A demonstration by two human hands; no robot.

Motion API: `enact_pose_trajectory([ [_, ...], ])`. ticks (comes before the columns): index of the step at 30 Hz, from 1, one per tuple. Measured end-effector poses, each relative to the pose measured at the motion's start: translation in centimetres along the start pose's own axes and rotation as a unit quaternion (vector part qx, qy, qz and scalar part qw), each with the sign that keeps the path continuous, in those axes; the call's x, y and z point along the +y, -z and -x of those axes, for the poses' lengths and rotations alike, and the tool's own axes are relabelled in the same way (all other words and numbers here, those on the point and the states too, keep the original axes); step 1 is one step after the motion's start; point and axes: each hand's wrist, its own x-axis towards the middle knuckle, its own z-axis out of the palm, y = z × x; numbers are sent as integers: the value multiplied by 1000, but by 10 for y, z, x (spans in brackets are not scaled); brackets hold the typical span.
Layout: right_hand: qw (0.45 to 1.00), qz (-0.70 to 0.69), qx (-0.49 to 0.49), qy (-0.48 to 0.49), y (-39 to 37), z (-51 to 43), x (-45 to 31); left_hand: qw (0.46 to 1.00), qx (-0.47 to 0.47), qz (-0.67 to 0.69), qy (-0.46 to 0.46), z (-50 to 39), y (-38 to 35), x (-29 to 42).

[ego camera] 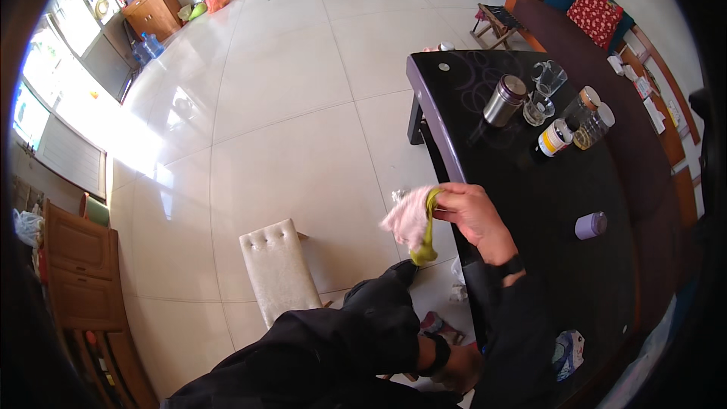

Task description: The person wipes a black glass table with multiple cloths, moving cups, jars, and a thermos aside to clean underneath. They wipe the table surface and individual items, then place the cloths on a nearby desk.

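My right hand is raised over the near edge of a black table, its fingers closed on a pale pink cloth and a yellow-green cloth. Both cloths hang down beside the table and are slightly blurred. Lower in the view, my left hand is beside the table's edge; it is blurred and partly hidden by the right sleeve, so its fingers and anything in them cannot be made out.
On the table stand a steel thermos, a glass pitcher, a glass cup, a labelled bottle, lidded jars and a purple container. A cushioned stool stands left, a brown sofa right.
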Motion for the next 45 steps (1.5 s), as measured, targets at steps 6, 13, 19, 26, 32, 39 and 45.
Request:
enact_pose_trajectory([
  [6, 990, -120, -38, -58, 0, 6, 24, 993, -43, 79, 77, 23, 3, -1],
  [13, 959, 259, -31, 110, -7, 19, 4, 967, 212, -75, -122, 31, -5, -5],
  [19, 988, 67, -68, 122, -14, 67, -16, 986, 43, -150, -60, 32, -3, -20],
  [26, 975, -33, -2, 219, 21, 131, -51, 949, 6, -313, -30, -11, -7, -26],
  [32, 935, -149, 136, 291, 77, 154, -78, 938, -36, -319, 132, 7, 21, 50],
  [39, 891, -139, 278, 330, 175, 143, -109, 945, -18, -307, 110, 11, 33, 64],
  [45, 869, 0, 393, 300, 256, 112, -149, 944, -17, -303, 133, 6, 35, 68],
])
